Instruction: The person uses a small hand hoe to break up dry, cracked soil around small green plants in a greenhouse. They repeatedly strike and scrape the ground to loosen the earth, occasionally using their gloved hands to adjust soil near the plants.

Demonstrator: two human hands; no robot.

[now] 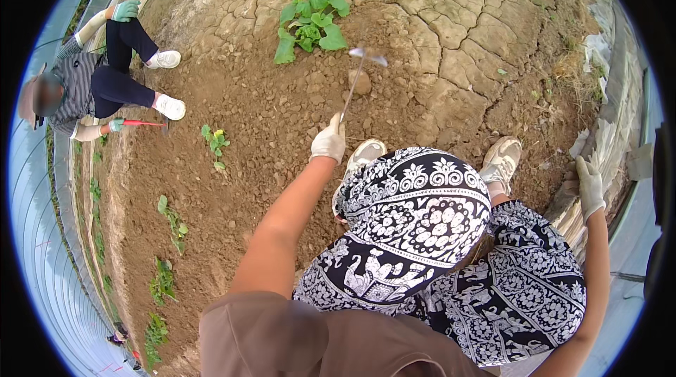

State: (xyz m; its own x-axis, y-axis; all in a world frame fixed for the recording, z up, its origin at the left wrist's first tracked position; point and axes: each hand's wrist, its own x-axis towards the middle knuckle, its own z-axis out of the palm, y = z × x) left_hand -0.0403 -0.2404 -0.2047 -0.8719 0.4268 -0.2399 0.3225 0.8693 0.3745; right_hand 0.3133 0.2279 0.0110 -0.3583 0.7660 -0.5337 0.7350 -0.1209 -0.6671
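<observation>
My left hand [329,140], in a pale glove, is closed around the handle end of a small hoe [353,86] with a thin shaft. The hoe's blurred metal head is raised over loose brown soil, just below a leafy green plant [312,23]. A large clod [359,82] lies behind the shaft. Far to the right, my right hand [590,187], also gloved, rests at the wooden or plastic-covered edge [612,165] of the bed; its fingertips are partly hard to make out. My knees, in black and white patterned trousers, are bent between my arms.
Another person [79,81] sits at the left, holding a red-handled tool [142,123] near the soil. Small seedlings [215,143] stand in a row down the left side. Cracked dry ground [449,23] spreads beyond the dug soil. Torn plastic sheet [599,54] lies along the right edge.
</observation>
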